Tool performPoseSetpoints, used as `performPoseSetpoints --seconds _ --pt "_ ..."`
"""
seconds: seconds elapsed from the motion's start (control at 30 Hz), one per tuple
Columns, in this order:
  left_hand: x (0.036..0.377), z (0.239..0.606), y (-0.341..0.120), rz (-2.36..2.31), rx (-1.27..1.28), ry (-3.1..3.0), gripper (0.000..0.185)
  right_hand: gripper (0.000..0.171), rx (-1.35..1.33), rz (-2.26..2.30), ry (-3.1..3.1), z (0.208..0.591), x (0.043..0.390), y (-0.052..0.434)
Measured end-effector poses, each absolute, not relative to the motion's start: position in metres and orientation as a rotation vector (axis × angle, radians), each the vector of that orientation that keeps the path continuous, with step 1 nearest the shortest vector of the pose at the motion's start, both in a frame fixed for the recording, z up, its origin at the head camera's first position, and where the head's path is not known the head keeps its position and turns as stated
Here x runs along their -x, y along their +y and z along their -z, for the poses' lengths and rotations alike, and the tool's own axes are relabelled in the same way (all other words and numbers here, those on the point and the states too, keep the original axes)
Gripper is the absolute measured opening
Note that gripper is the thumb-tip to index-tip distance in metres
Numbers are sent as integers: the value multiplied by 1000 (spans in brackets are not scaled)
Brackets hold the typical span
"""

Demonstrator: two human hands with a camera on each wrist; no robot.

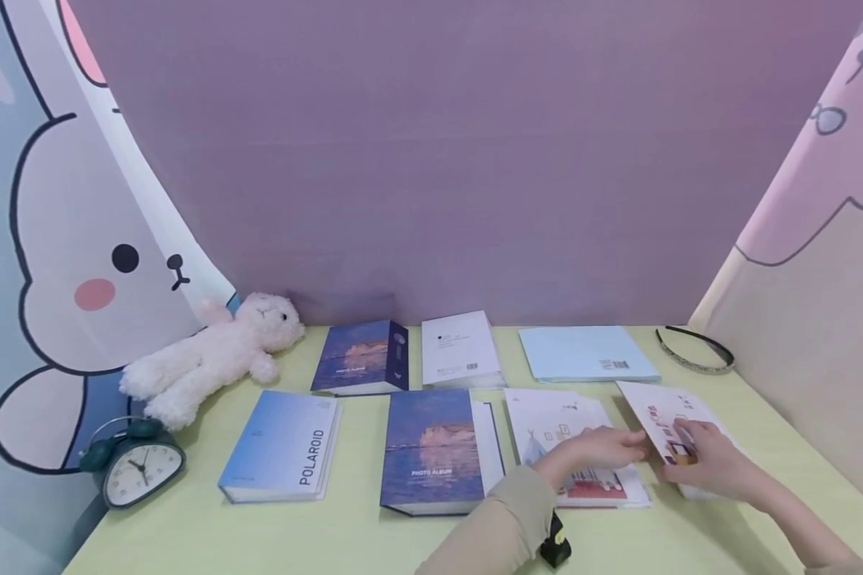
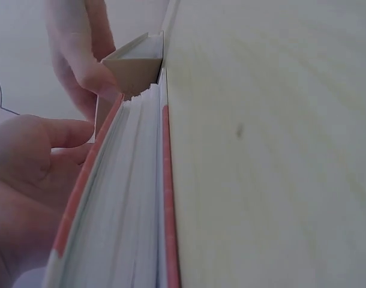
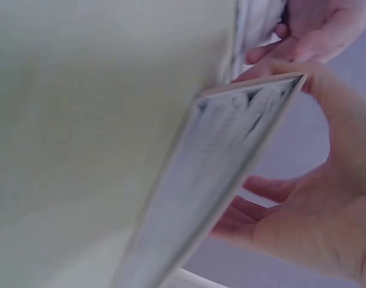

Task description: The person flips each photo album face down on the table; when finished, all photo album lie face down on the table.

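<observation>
The head view looks down and forward over the whole surface point(image 1: 187, 527); both wrist views sit low and close, sharing the book point(image 2: 120, 204) edges.

A pale yellow-green table point(image 1: 359, 535) carries seven books in two rows, a white plush lamb point(image 1: 212, 355), a green alarm clock point(image 1: 135, 463) and a thin black headband point(image 1: 693, 351).
</observation>
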State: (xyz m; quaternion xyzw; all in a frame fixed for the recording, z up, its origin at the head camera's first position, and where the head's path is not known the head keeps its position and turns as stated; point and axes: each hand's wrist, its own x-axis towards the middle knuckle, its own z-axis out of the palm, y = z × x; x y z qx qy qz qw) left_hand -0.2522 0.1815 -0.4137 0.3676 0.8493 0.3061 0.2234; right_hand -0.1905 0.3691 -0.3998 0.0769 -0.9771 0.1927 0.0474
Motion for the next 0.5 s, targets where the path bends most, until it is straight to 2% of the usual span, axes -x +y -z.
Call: performPoseSetpoints --seconds 0.33,0.5 --pt "255 413 175 -953 -1052 2218 51 76 -138 -578 -2968 385 186 364" --pt "256 413 173 -1016 -1069 2162 48 66 -126 -610 -2895 376 184 365"
